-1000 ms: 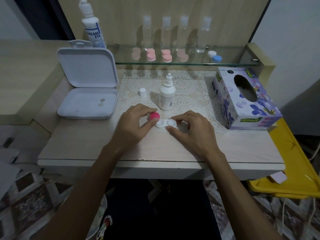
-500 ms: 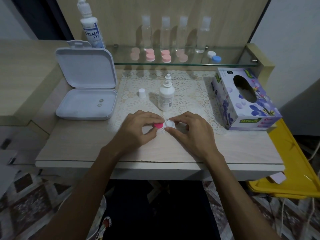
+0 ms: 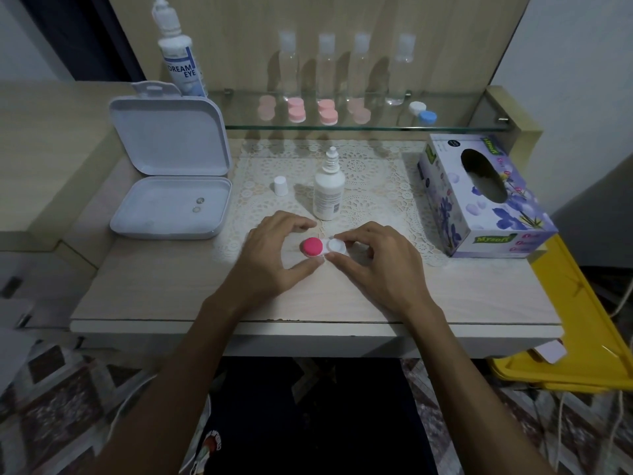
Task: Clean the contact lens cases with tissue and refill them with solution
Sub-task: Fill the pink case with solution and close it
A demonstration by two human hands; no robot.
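Hands meet at the near middle of the tabletop. Left hand curls its fingers round the lens case by its pink cap. Right hand pinches the white cap. A small bottle stands just behind.

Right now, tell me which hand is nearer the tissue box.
Right. The right hand sits just left of the tissue box; the left hand lies farther left, beyond the lens case.

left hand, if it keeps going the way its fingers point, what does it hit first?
The left hand points right, so it likely meets the pink cap on the lens case at once; its thumb looks about touching already.
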